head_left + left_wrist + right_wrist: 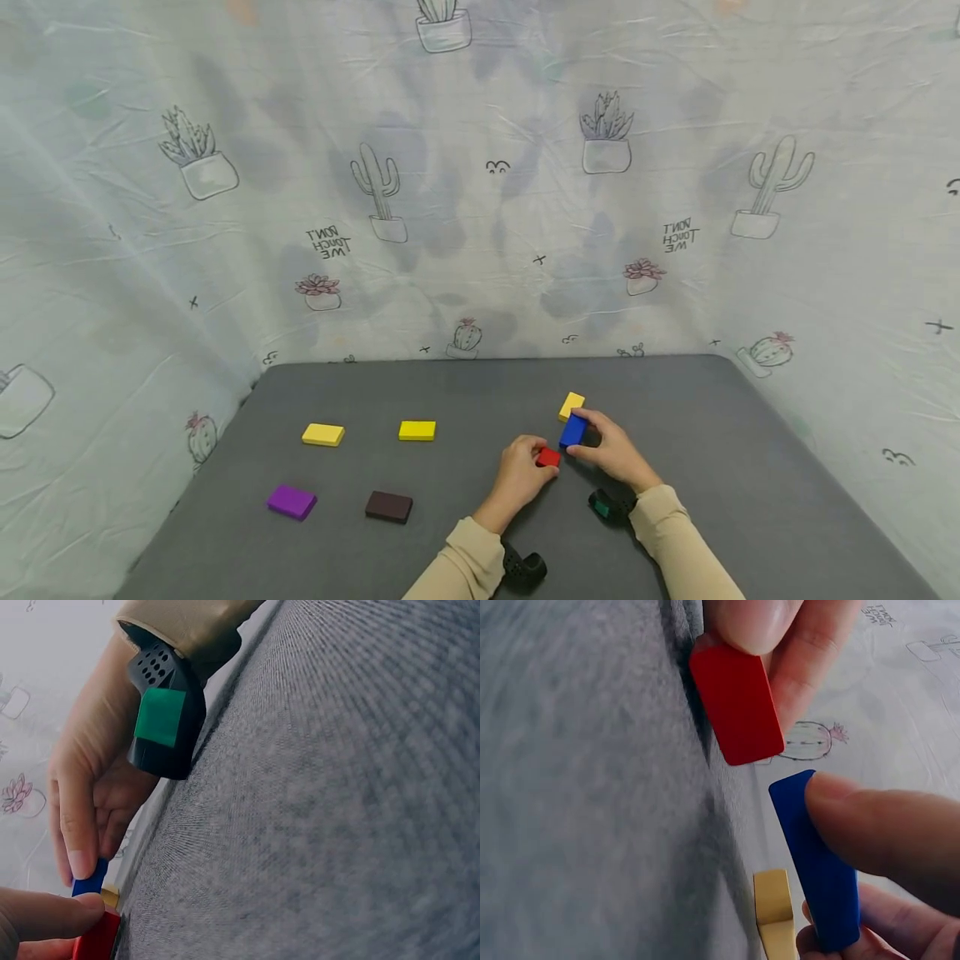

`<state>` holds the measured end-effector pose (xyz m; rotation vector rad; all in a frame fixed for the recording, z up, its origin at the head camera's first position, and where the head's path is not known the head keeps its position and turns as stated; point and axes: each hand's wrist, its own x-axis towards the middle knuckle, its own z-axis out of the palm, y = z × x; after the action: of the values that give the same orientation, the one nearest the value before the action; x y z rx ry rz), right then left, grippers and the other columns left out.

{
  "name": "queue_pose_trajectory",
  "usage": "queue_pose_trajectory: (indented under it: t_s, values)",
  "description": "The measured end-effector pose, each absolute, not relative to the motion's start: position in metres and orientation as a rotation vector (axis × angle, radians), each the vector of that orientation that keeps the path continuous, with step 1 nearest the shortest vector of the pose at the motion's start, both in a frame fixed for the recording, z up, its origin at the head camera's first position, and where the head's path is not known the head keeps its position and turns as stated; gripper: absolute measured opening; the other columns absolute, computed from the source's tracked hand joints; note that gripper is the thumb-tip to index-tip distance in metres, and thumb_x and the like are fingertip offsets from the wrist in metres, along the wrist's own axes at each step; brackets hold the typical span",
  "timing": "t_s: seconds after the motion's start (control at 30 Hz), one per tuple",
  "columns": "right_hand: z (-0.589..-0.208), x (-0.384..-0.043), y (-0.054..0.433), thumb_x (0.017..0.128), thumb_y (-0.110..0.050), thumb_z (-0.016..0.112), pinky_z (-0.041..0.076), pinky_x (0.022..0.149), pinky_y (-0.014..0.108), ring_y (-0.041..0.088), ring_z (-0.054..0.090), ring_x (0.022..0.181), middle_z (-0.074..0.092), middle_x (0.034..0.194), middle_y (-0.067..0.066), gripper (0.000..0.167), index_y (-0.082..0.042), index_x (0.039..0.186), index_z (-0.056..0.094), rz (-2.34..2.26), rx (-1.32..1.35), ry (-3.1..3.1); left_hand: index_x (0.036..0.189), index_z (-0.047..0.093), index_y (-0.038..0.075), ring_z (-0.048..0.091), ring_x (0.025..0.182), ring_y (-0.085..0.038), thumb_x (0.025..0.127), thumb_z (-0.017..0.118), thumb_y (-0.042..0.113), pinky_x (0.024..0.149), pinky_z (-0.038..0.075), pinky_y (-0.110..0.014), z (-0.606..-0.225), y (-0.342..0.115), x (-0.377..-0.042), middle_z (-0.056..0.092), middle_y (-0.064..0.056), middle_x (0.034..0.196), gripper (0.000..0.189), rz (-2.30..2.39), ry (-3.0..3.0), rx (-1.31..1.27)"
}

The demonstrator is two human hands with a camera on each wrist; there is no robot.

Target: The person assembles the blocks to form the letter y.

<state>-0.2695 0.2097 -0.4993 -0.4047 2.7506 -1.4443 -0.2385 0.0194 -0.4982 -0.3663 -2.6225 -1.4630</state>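
Note:
Between thumb and fingers, my left hand (521, 472) holds a red block (548, 457) low over the grey table, right of its middle. My right hand (613, 450) pinches a blue block (573, 431) by its two ends, just beyond and to the right of the red one. In the right wrist view a gap shows between the red block (737, 705) and the blue block (817, 862). Behind the blue block lies a pale yellow block (572, 405), partly covered by it in the head view. The left wrist view shows only the blue block's edge (90, 877).
On the left part of the table (480, 533) lie a pale yellow block (323, 435), a bright yellow block (417, 431), a purple block (292, 502) and a dark brown block (389, 507), spaced apart. A cactus-print curtain (480, 208) borders the table behind and at both sides.

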Motion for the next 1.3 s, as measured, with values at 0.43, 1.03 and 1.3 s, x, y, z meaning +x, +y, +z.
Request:
queue_pose_trajectory:
  t_s: [0.43,1.03,1.3]
  values:
    - [-0.5,-0.277,0.199,0.084,-0.027,0.073,0.043,0.096,0.059,0.043,0.046,0.123,0.043,0.141,0.023,0.07,-0.003,0.141,0.042,-1.36,-0.467,2.849,0.102,0.067,-0.005,0.062,0.086,-0.021,0.07,0.082,0.006,0.073,0.054,-0.03,-0.498,0.021,-0.239,0.064,-0.014,0.098,0.037,-1.427,-2.628,-0.377]
    - [-0.501,-0.278,0.194,0.083,-0.026,0.073,0.039,0.099,0.059,0.04,0.039,0.127,0.044,0.142,0.021,0.067,-0.003,0.14,0.045,-1.266,-0.527,2.917,0.107,0.065,-0.005,0.061,0.092,-0.028,0.072,0.081,0.005,0.078,0.054,-0.038,-0.496,0.024,-0.238,0.064,-0.015,0.104,0.04,-1.374,-2.657,-0.335]
    - [-0.504,-0.28,0.193,0.083,-0.025,0.073,0.039,0.099,0.059,0.04,0.04,0.126,0.045,0.141,0.021,0.066,-0.003,0.139,0.046,-1.24,-0.569,2.945,0.106,0.066,-0.006,0.06,0.093,-0.029,0.073,0.08,0.006,0.08,0.053,-0.04,-0.496,0.022,-0.24,0.064,-0.016,0.104,0.038,-1.37,-2.658,-0.337]
